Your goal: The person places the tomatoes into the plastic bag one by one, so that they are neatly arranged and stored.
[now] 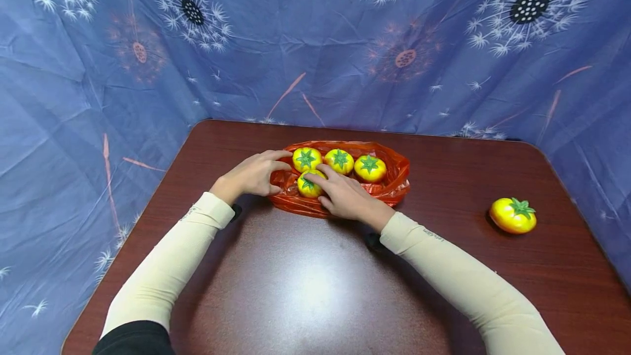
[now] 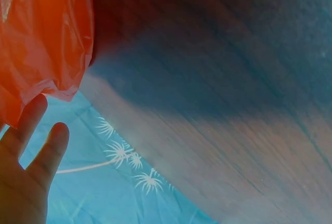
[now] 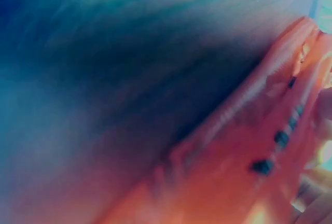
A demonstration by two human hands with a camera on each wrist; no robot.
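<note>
A red plastic bag [image 1: 296, 205] lies with its mouth spread wide on the table. Three yellow tomatoes with green star-shaped tops line its far side: a left one [image 1: 307, 158], a middle one [image 1: 340, 161] and a right one [image 1: 370, 169]. My right hand [image 1: 347, 195] reaches over the bag's near edge and grips a front tomato [image 1: 307, 188], fingers over its top and thumb beside it. At the bag's left end, my left hand [image 1: 253, 174] rests with fingers and thumb spread at the rim. In the left wrist view, one fingertip meets the red plastic [image 2: 52, 37].
Another yellow tomato [image 1: 512, 217] sits alone on the right part of the dark brown table [image 1: 453, 179]. A blue cloth [image 1: 305, 43] printed with dandelions hangs behind the table and along its sides.
</note>
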